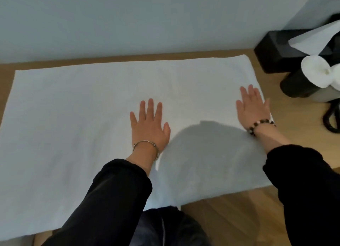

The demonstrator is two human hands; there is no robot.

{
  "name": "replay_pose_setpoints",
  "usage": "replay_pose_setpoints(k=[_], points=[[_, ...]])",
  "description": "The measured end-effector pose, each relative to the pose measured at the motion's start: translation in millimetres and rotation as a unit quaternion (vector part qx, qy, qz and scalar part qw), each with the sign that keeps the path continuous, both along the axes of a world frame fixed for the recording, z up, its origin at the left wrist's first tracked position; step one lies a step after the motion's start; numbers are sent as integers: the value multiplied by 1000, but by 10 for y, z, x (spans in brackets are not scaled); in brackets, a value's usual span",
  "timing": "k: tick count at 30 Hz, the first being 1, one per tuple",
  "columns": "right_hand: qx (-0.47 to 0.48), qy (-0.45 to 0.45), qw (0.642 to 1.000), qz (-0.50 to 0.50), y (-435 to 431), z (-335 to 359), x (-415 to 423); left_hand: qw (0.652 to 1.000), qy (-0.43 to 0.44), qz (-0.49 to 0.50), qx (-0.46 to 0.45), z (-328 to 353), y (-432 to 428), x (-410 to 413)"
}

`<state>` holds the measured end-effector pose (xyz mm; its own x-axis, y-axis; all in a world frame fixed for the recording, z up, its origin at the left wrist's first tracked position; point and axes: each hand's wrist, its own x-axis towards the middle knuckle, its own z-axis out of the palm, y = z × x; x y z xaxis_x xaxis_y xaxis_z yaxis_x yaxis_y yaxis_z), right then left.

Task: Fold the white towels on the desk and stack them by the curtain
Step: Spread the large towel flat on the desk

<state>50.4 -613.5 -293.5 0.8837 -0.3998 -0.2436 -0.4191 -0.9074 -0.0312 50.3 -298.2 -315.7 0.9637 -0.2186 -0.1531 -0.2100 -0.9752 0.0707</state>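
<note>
A large white towel [73, 120] lies spread flat over the wooden desk [230, 214], reaching from the left edge of view almost to the wall. My left hand [149, 124] presses flat on the towel's middle with fingers straight and spread; a metal bangle circles its wrist. My right hand [253, 106] lies flat on the towel near its right edge, fingers straight, with a beaded bracelet on the wrist. Both arms wear black sleeves. No curtain is in view.
At the desk's back right stand a black box [274, 50] with white tissue [318, 37] sticking out and a black holder [298, 85] with white paper rolls [316, 71]. A dark coiled cord [331, 118] lies at the right edge. A pale wall [128, 19] backs the desk.
</note>
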Motion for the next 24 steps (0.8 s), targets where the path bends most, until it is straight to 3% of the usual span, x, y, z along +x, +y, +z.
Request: replay_pose_setpoints(k=[3, 7, 12, 14, 17, 20, 22, 24], points=[[23, -30, 999, -17, 514, -15, -163, 1000, 12, -1, 3, 45, 0, 10], [40, -35, 974, 220, 1352, -119, -829, 1000, 9, -20, 12, 116, -86, -145], [65, -73, 967, 235, 1239, -120, -921, 991, 29, -128, 14, 46, -165, -776], [41, -57, 975, 213, 1020, -135, -943, 992, 28, -122, 25, 22, -115, -795], [-9, -33, 999, 39, 415, -151, -1091, 992, 23, -126, 12, 34, -81, -780], [-2, 11, 994, -106, 323, -88, -1144, 991, 27, -134, -8, 65, -82, -778], [4, 14, 997, -80, 692, -47, -1056, 990, 30, -134, -18, 80, -28, -791], [18, -6, 999, 41, 1210, -16, -973, 994, 28, -106, -13, 76, 143, -826]])
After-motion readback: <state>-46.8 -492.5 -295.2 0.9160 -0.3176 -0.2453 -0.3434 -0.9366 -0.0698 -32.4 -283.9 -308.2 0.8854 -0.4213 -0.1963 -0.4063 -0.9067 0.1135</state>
